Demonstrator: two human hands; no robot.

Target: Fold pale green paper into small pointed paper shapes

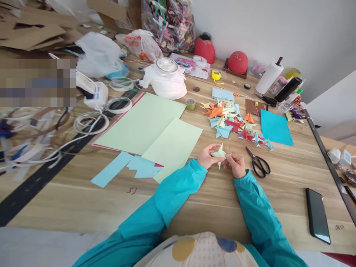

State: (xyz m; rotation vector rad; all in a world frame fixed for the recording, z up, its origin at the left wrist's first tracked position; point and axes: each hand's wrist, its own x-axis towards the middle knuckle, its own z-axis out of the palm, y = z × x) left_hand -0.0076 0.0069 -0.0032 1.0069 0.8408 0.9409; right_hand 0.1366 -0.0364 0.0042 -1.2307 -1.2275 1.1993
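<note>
A pale green folded-paper plane or bird (219,152) with pointed wings is held between my two hands above the table. My left hand (208,157) grips its left side, thumb in front. On its right end, the fingers of my right hand (236,164) pinch a narrow tip. Just beyond lies a pile of similar folded-paper figures (222,113) in orange, red, light blue and pale green. Black-handled scissors (260,165) rest to the right of my right hand, blades slightly apart. Left of my hands, pale green paper sheets (175,142) overlap, with light blue paper pieces (144,167) beside them.
A bright blue sheet (276,127) and a phone (318,215) lie on the right. Toward the back stand a yellow tape measure (216,75), red pincushions (237,62) and a white thread cone (269,78). Coiled white cables (91,122) and plastic bags (97,53) crowd the left.
</note>
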